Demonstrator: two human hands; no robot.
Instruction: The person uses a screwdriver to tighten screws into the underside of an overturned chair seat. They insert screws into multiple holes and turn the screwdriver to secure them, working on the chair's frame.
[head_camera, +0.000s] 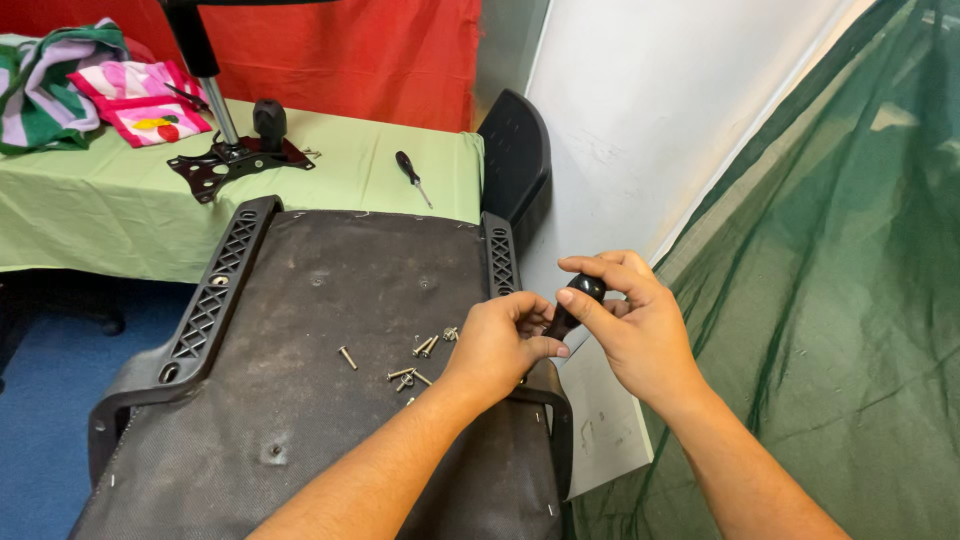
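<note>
An upturned chair seat (330, 330) with a dark fabric underside lies in front of me, with black plastic armrest brackets along its left (215, 295) and right (500, 262) sides. Several loose screws (410, 360) are scattered on the fabric. My right hand (630, 325) is shut on a black screwdriver handle (575, 305), held upright over the seat's right edge. My left hand (500, 345) pinches the lower part of that same tool just above the right bracket.
A table with a green cloth (330, 180) stands behind the seat. On it lie a black metal chair mechanism plate (235, 160) with a post, a small screwdriver (412, 175) and folded striped cloths (90, 90). Green netting (830, 300) hangs at the right.
</note>
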